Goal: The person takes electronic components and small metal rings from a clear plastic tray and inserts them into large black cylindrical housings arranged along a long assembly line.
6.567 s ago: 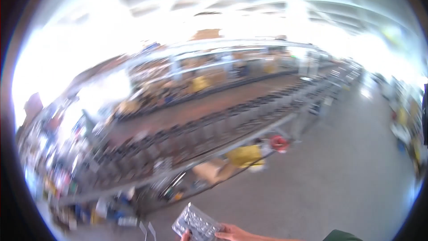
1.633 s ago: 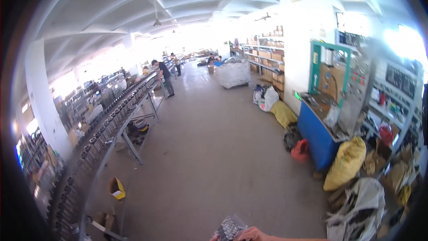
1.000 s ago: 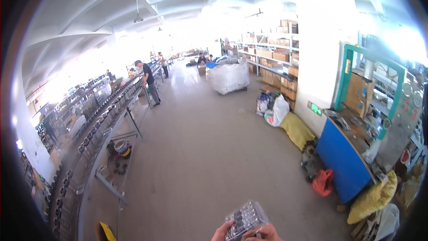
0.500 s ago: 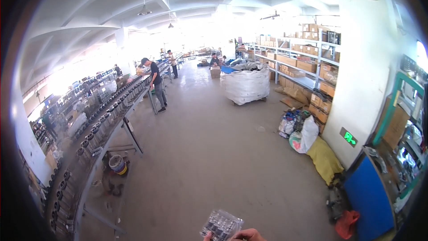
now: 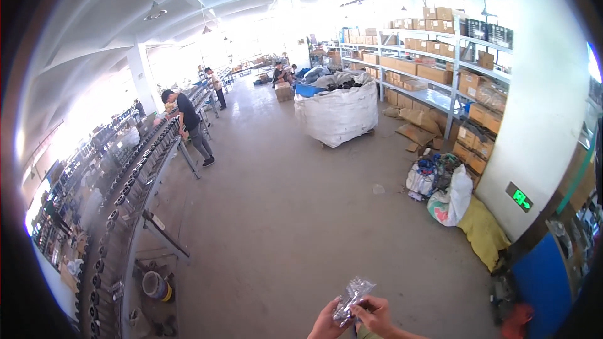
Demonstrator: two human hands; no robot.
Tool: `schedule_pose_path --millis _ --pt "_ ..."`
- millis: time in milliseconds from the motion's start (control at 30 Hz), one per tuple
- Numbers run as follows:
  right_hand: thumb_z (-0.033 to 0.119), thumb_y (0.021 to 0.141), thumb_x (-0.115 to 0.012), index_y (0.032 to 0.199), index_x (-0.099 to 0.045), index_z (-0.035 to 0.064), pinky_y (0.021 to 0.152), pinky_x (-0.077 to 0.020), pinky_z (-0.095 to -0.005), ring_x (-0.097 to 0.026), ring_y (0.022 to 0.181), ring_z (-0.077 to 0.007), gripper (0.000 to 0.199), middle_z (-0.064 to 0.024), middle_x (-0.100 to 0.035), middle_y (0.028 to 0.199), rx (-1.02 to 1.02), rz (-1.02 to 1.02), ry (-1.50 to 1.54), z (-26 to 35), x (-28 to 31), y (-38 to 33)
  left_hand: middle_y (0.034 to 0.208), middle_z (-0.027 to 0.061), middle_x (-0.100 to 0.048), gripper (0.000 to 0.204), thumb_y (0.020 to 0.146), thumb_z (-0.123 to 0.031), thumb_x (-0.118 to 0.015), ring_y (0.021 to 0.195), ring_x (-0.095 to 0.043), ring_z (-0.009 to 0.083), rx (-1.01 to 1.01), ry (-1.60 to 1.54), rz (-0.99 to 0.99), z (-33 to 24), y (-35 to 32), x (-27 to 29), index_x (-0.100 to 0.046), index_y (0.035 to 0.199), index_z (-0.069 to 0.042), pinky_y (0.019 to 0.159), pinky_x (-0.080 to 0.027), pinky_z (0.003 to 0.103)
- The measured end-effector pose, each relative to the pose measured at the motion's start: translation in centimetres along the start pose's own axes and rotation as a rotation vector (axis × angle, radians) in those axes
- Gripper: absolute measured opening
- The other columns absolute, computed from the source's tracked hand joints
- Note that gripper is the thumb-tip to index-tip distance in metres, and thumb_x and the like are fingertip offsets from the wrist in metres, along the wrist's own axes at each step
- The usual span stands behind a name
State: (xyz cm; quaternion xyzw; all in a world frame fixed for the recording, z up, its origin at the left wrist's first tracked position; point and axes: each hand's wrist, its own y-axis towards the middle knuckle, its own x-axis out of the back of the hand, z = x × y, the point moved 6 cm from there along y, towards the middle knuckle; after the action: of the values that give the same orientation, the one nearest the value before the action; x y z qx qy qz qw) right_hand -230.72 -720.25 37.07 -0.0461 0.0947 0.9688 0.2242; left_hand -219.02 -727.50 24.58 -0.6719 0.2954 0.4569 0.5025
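A clear plastic bag of small metal parts (image 5: 359,288) is held out in front of me, low in the view. My left hand (image 5: 328,322) grips it from the left side, fingers closed around its lower part. On the right, my right hand (image 5: 375,315) pinches the near side of the same bag with thumb and fingers. The bag's top end sticks up past both hands and catches the light. What kind of parts lie inside is too small to tell.
A long conveyor line (image 5: 135,194) of dark round parts runs along the left, with a person in black (image 5: 186,119) beside it. Ahead stands a big white bulk bag (image 5: 336,116). Shelves of cartons (image 5: 433,72), a white sack (image 5: 453,198) and a yellow sack (image 5: 482,232) line the right.
Both hands and the bag have come higher into view and shifted right. The bag, seen flat and broad before, now looks narrower and tilted. The view has turned and moved forward.
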Motion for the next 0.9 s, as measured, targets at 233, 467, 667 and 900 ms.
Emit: schedule_pose_path --millis 233,467,667,900 --pt "0.011 0.095 -0.071 0.090 -0.070 0.0003 0.048 -0.0453 -0.0225 -0.059 0.065 -0.0066 0.012 -0.0010 -0.068 0.078 -0.126 0.012 0.168 -9.9 -3.9 30.3 0.099 0.0125 -0.073 0.039 0.100 -0.038 -0.056 0.083 -0.071 0.0266 -0.040 0.179 -0.092 -23.9 18.2 -0.3 -0.066 0.112 -0.003 0.070 -0.061 0.044" --pt "0.008 0.096 -0.068 0.094 -0.070 -0.0019 0.069 -0.0514 -0.0235 -0.063 0.074 -0.0081 0.010 -0.0020 -0.070 0.083 -0.317 0.284 0.123 -14.3 -14.0 57.8 0.099 0.0126 -0.070 0.038 0.095 -0.032 -0.066 0.088 -0.067 0.0202 -0.350 1.250 -0.776 -51.6 23.9 0.6 -0.068 0.116 -0.001 0.076 -0.056 0.040" --pt "0.011 0.095 -0.069 0.089 -0.072 0.0015 0.063 -0.0464 -0.0268 -0.054 0.071 -0.0078 0.012 0.0021 -0.064 0.079 -0.341 0.441 0.040 -21.9 -24.2 80.1 0.097 0.0071 -0.073 0.025 0.090 -0.014 -0.076 0.089 -0.065 0.0159 -0.743 1.217 -0.388 -74.6 29.7 -11.9 -0.068 0.107 0.001 0.082 -0.054 0.035" --pt "0.020 0.093 -0.075 0.100 -0.074 0.0022 0.065 -0.0460 -0.0253 -0.057 0.075 -0.0081 0.019 0.0014 -0.068 0.084 -0.471 0.314 0.174 -28.2 -33.5 106.5 0.090 0.0222 -0.071 0.035 0.083 -0.033 -0.076 0.085 -0.069 0.0420 -0.629 1.736 -0.467 -102.8 42.6 -22.5 -0.066 0.096 -0.002 0.071 -0.055 0.045"
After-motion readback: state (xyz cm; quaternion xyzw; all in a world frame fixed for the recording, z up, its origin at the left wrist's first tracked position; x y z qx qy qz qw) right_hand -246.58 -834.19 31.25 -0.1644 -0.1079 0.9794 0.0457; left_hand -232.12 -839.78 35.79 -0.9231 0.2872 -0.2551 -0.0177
